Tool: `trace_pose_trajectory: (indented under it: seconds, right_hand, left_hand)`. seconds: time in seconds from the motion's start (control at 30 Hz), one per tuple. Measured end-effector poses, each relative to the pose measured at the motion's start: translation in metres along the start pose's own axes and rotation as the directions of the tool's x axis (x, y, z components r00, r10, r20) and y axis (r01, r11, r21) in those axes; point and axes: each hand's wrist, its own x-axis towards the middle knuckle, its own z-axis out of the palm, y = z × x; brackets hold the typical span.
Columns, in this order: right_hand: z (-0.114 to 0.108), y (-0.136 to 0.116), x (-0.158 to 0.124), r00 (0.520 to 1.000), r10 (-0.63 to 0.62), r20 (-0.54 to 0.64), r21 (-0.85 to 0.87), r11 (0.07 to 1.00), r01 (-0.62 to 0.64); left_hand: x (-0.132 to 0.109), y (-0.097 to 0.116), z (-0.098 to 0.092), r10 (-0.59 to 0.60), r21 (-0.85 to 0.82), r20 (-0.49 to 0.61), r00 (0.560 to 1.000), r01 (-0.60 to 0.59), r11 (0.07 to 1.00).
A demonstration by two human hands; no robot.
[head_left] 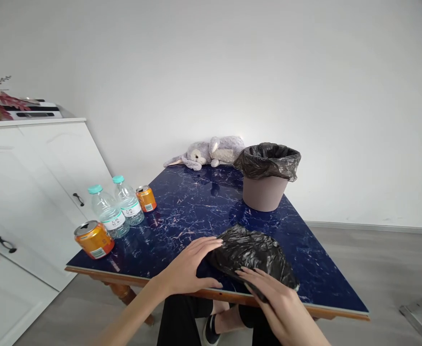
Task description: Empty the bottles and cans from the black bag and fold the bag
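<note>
A crumpled black plastic bag lies at the near edge of the blue table. My left hand is at its left side, thumb and fingers wide apart, fingertips touching the plastic. Over the near edge of the bag rests my right hand. Its fingers lie on top and the thumb is below, with a fold of plastic between them. Behind the bag stands a mauve bin, lined with another black bag folded over the rim.
On the left of the marble-patterned table stand two clear bottles and two orange cans. A plush rabbit lies against the wall. White cabinets flank the left side.
</note>
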Motion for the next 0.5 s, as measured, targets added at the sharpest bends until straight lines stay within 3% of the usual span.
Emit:
trace_pose_trajectory:
  seconds: [0.07, 0.13, 0.2, 0.27, 0.33, 0.4, 0.5]
  right_hand:
    - [-0.007, 0.004, -0.010, 0.972, 0.222, -0.080, 0.179, 0.962, -0.205]
    - [-0.012, 0.013, -0.019, 0.878, 0.433, -0.206, 0.311, 0.879, -0.361]
    - [-0.015, 0.026, -0.025, 0.784, 0.537, -0.311, 0.366, 0.829, -0.423]
    - [-0.021, 0.039, -0.027, 0.743, 0.557, -0.370, 0.332, 0.827, -0.455]
    - [-0.027, 0.050, -0.026, 0.738, 0.531, -0.416, 0.234, 0.847, -0.478]
    - [-0.032, 0.057, -0.020, 0.764, 0.472, -0.440, 0.098, 0.871, -0.482]
    - [-0.037, 0.065, -0.005, 0.800, 0.410, -0.437, -0.137, 0.849, -0.510]
  left_hand:
    - [0.004, 0.003, 0.004, 0.007, -0.066, -0.003, 1.000, -0.007, 0.998]
    - [0.011, 0.009, 0.009, -0.015, -0.134, -0.040, 0.999, 0.010, 0.991]
    - [0.020, 0.016, 0.012, -0.093, -0.199, -0.092, 0.991, 0.074, 0.977]
    - [0.033, 0.023, 0.015, -0.185, -0.246, -0.122, 0.975, 0.151, 0.957]
    - [0.048, 0.027, 0.018, -0.248, -0.268, -0.133, 0.960, 0.206, 0.941]
    - [0.066, 0.027, 0.024, -0.274, -0.254, -0.139, 0.952, 0.233, 0.939]
    - [0.089, 0.020, 0.035, -0.300, -0.101, -0.154, 0.942, 0.287, 0.953]
